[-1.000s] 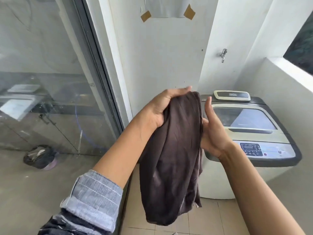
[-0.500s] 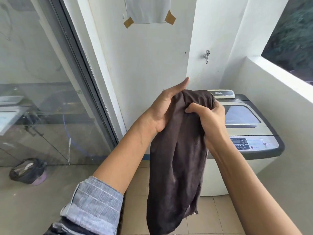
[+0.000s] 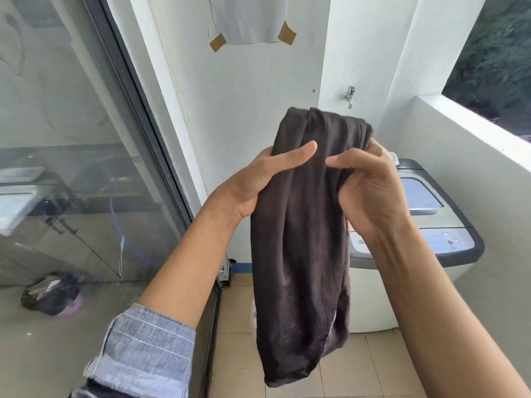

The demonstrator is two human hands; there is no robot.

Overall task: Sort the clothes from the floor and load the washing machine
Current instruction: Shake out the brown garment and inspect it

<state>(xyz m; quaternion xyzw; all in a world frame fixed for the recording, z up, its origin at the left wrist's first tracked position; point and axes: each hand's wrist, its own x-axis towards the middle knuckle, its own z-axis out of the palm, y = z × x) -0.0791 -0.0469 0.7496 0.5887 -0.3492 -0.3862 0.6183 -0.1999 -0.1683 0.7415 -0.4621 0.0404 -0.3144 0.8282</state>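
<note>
- Head view: the person stands on the tiled floor and holds a dark brown garment up in front of the chest; both hands are at its upper part, and the rest hangs down freely in the air.
- The left hand grips the left edge of the garment; its thumb lies across the front of the cloth, the other fingers are behind the cloth and I cannot see them.
- The right hand is curled round a bunch of the cloth at the right side; its fingers are closed on the fabric, thumb pointing to the left.
- The washing machine stands just behind the garment, at the right, against the white wall; its lid looks closed, and nothing is seen inside it.
- On the wall above there is a tap and a taped paper; at the left, behind the glass door, a dark bundle lies on the floor, what it is I cannot tell.
- My judgement: the task is in an early or middle stage; one piece is picked up and is being checked or sorted; opening the lid and loading are left to do.
</note>
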